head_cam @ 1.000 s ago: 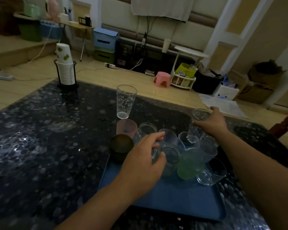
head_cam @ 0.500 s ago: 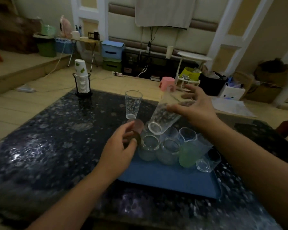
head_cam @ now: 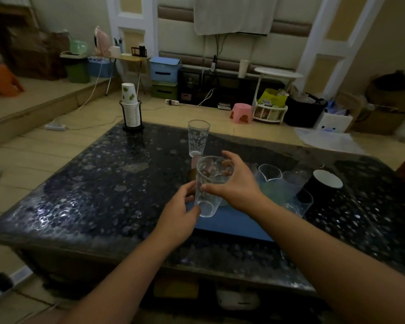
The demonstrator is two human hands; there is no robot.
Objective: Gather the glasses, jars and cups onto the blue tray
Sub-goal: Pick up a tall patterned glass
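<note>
A tall clear patterned glass (head_cam: 208, 188) is held upright above the near left part of the blue tray (head_cam: 234, 224). My right hand (head_cam: 234, 183) grips its upper half and my left hand (head_cam: 181, 206) holds its base. Behind my hands, several clear and tinted glasses (head_cam: 272, 181) stand on the tray, partly hidden. A second tall patterned glass (head_cam: 198, 137) stands alone on the dark table beyond the tray. A black cup with a white inside (head_cam: 325, 184) sits to the right of the tray.
The dark speckled table (head_cam: 103, 183) carries a stack of paper cups in a black holder (head_cam: 131, 108) at its far left corner. Beyond it are wooden floor, a pink stool (head_cam: 241, 113) and storage boxes.
My right hand has brought the tilted glass down and toward me and turned it upright. My left hand has left the cups on the tray and taken the glass's base.
</note>
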